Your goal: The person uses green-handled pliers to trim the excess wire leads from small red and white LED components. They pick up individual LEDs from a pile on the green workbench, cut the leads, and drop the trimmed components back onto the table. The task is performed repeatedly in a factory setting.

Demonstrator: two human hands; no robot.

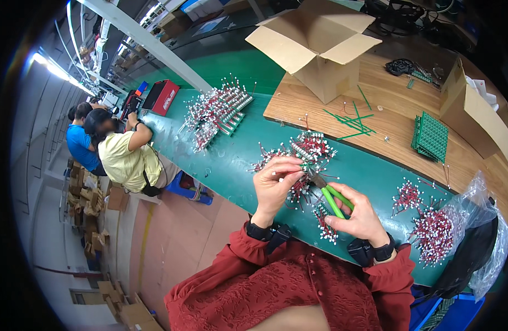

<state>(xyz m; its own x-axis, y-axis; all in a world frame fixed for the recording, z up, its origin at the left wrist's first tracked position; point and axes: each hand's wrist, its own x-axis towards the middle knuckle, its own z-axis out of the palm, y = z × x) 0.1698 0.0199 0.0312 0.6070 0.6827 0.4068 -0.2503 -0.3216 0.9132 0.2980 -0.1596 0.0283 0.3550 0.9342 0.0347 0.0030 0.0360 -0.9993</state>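
My right hand [360,214] is wrapped round the green handles of a pair of cutting pliers [333,199]. Their metal jaws point up and left, close to the fingertips of my left hand [276,185]. Pinched in those left fingers is a small green circuit board [305,166], largely hidden by the fingers. Under and behind both hands lies a heap of small boards with red wires and white connectors [312,147]. A smaller wired bunch [326,223] rests near the bench edge, below the pliers.
The green bench [243,182] also carries a wired board stack [218,113] and a red-wire pile [433,234] by a plastic bag. A wooden board holds an open carton [337,74], green strips [350,122] and green panels [429,136]. Two co-workers sit left, beyond a red box [161,97].
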